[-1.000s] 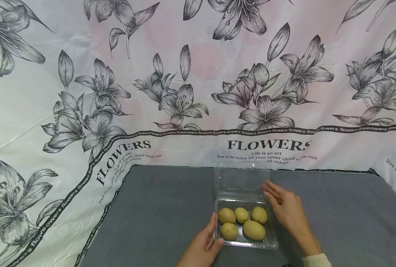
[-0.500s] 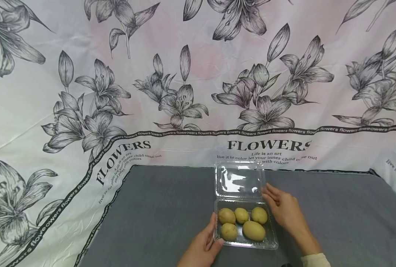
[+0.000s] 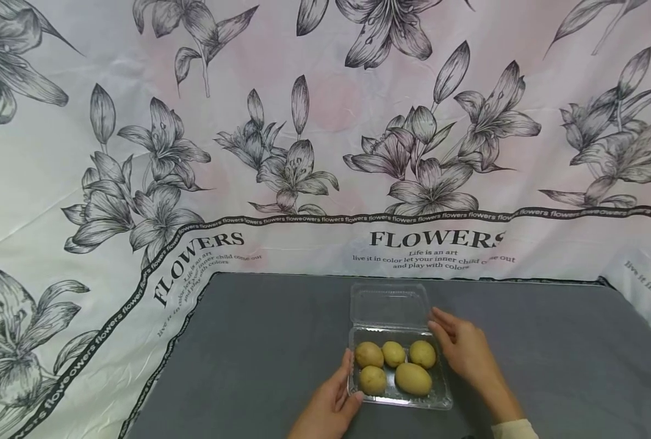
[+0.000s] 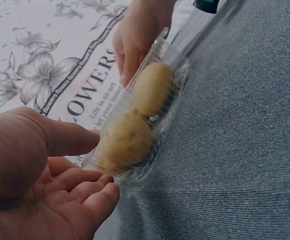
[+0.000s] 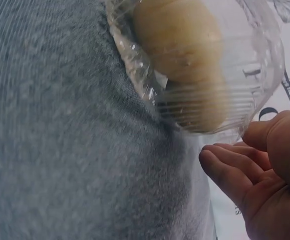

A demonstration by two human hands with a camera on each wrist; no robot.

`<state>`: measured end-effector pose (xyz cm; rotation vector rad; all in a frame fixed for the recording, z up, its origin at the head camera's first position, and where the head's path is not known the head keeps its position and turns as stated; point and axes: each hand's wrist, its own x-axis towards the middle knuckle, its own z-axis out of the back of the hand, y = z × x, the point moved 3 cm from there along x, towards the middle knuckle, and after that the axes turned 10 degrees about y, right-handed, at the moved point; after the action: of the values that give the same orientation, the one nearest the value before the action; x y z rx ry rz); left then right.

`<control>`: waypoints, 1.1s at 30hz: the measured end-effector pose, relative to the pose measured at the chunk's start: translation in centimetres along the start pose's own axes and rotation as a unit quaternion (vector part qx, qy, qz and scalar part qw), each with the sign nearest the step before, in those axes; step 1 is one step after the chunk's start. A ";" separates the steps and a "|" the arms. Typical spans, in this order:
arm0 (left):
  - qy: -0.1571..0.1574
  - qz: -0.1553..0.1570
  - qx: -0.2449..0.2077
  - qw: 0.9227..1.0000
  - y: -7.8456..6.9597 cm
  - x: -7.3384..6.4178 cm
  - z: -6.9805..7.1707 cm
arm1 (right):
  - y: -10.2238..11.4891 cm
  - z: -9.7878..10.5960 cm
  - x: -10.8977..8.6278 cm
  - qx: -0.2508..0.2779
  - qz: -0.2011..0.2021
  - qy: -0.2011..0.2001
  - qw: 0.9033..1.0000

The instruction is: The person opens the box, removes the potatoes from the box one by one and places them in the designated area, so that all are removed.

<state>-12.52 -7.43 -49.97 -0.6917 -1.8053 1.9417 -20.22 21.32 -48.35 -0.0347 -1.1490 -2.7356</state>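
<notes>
A clear plastic clamshell box (image 3: pixel 445 399) sits on the grey tabletop with its lid (image 3: pixel 389 306) tipped back toward the wall. Inside lie several yellow-brown potatoes (image 3: pixel 413 379), three in the back row and two in front. My left hand (image 3: pixel 327 402) holds the box's front left corner, thumb at the front and fingers along the left wall. In the left wrist view the thumb meets the rim. At the back right corner, by the hinge, my right hand (image 3: pixel 465 350) pinches the edge; the right wrist view shows thumb and fingertips right at that corner.
Grey cloth (image 3: pixel 270 353) covers the table on both sides of the box. Behind it hangs a white curtain (image 3: pixel 303 247) printed with flowers and lettering, its lower edge meeting the table's far side. A dark object (image 4: pixel 206 5) shows at the top of the left wrist view.
The lid has swung back and down, away from me, from nearly upright to leaning low. Both hands keep their places at the box; the head view has shifted slightly.
</notes>
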 end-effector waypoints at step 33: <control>-0.009 -0.007 0.028 1.000 -0.1 -0.1 -0.2 | 6.2 -0.4 -4.4 -0.145 0.244 0.143 0.948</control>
<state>-12.28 -7.30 -49.87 -0.6448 -1.7537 1.9878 -14.79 17.45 -44.67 0.0350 -0.5592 -2.3386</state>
